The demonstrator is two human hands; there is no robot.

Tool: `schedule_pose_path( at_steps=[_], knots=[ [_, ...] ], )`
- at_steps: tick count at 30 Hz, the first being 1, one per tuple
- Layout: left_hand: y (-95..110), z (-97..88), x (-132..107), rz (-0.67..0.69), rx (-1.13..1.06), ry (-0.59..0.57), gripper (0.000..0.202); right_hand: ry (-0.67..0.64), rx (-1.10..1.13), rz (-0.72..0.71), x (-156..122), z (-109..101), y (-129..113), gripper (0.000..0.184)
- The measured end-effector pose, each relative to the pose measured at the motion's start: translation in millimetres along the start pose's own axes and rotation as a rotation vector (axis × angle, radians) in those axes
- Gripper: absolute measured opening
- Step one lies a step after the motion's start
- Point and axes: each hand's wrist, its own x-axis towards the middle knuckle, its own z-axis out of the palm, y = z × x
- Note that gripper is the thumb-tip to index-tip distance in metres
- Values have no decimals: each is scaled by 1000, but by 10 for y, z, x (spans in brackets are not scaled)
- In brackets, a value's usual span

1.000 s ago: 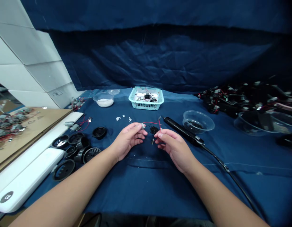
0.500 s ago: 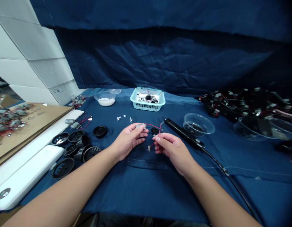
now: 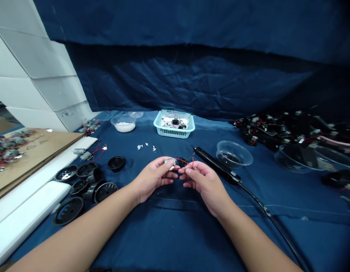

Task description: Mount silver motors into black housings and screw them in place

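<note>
**Small grey metal motor (image 3: 169,161) and thin red wire (image 3: 193,162), held**

Head view: above the dark-blue cloth (image 3: 175,234), the left hand (image 3: 152,176) pinches the motor, apparently cylindrical but partly hidden, between thumb and fingers; the right hand (image 3: 208,182) likewise nips the wire. A black rod-shaped corded tool (image 3: 217,164) lies nearby.

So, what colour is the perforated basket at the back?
The perforated basket is light blue, clearest in the head view.
</note>
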Motion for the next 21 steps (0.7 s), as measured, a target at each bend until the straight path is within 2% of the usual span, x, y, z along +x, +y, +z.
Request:
schedule_pose_path(
  at_steps=[8,15,18,21],
  knots=[
    [7,30,-21,2,-46,-7,45,-22,-6,25,-51,20,-17,34],
    [4,9,-1,15,-65,13,42,175,-138,-76,93,-145,42,29],
    [13,19,-27,-29,-96,-38,40,187,-191,-101,142,-173,93,33],
    [18,30,-66,-86,-148,-130,47,126,-222,-119,125,-115,127,41]
  ],
)
